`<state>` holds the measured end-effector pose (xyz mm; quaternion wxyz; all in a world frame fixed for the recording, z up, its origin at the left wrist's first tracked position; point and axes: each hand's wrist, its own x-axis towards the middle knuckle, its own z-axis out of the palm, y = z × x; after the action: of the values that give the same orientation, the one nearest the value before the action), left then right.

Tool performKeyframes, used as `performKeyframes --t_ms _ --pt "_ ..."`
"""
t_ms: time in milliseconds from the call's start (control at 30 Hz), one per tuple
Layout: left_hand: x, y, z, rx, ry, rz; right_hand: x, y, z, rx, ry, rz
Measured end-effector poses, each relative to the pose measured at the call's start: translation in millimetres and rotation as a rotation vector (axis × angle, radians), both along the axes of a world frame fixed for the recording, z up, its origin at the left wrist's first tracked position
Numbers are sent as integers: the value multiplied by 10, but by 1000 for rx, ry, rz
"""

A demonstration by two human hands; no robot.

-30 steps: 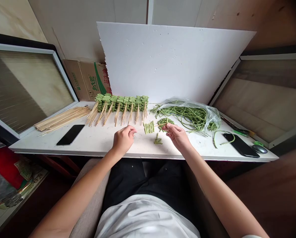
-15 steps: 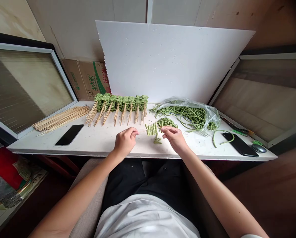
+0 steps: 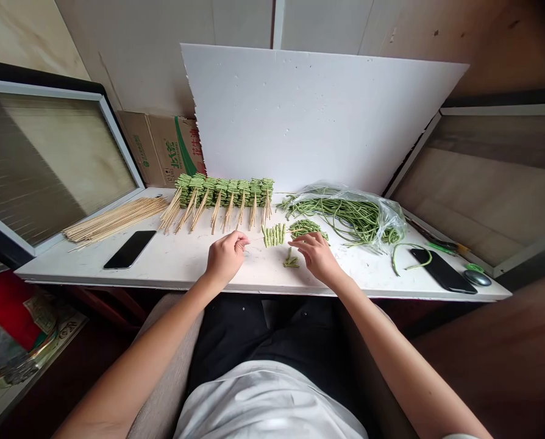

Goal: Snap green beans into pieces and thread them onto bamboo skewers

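At a white desk [image 3: 181, 268], a left hand [image 3: 225, 259] pinches its fingers together on a bamboo skewer [image 3: 254, 238] threaded with cut green beans [image 3: 273, 235]. A right hand's [image 3: 318, 257] fingers, loosely apart, reach a pile of cut beans [image 3: 307, 228]. Long beans [image 3: 341, 213] spill from a plastic bag [image 3: 391, 219]; loaded skewers [image 3: 222, 198] lie in a row near a carton [image 3: 163, 149] printed with Chinese lettering.

Skewers [image 3: 117, 218]: bare pale wood, matt. Board [image 3: 318, 116]: white foam, matt, rough torn left edge. Box [image 3: 163, 149]: matt cardboard. Bag [image 3: 389, 216], right of centre: thin clear plastic, glossy. Phones [image 3: 130, 249]: glossy black glass. Counter [image 3: 368, 283]: white, smooth, scuffed.
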<state>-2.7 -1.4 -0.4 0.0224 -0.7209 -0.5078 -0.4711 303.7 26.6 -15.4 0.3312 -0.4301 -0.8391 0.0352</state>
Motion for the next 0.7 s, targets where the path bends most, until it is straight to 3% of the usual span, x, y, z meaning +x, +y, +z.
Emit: performKeyframes --t_ms 133,333,500,700 --pt "13 8 -19 -22 7 -7 20 55 -83 96 -358 12" --pt "78 14 -76 -112 -61 -50 7 163 -65 109 -371 -10" --pt "62 29 -97 -100 -66 -30 63 215 -41 22 6 -26" --pt "47 14 -66 -70 -59 -31 103 175 82 -382 734 -36"
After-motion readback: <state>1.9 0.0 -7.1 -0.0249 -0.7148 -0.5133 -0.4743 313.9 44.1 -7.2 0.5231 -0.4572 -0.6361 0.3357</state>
